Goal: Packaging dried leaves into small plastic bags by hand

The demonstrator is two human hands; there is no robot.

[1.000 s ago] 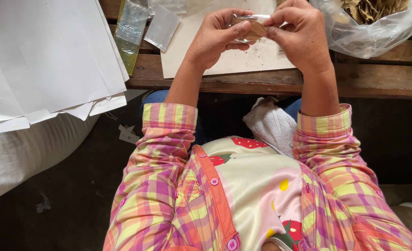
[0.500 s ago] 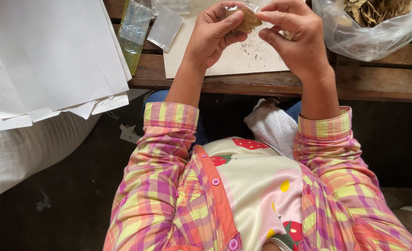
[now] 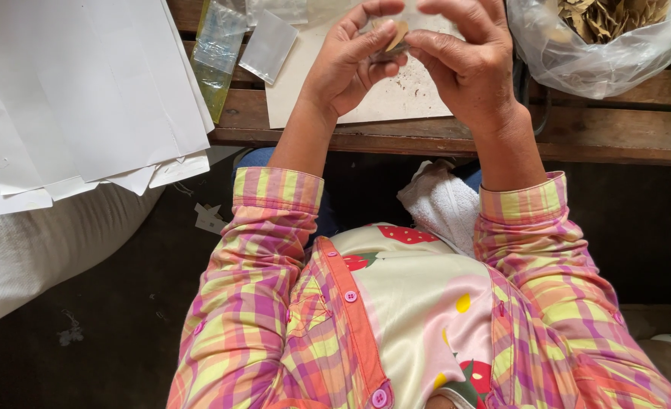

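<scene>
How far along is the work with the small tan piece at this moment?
Done: nothing finished shows on the wooden table. In hand: left hand and right hand pinch a small tan piece. Left: the clear bag of dried brown pieces looks full.

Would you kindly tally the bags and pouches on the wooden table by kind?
Large clear plastic bag of dry brown pieces: 1
Small clear flat pouches: 2 that I can make out
Pouch with yellowish liquid: 1
Total: 4
</scene>
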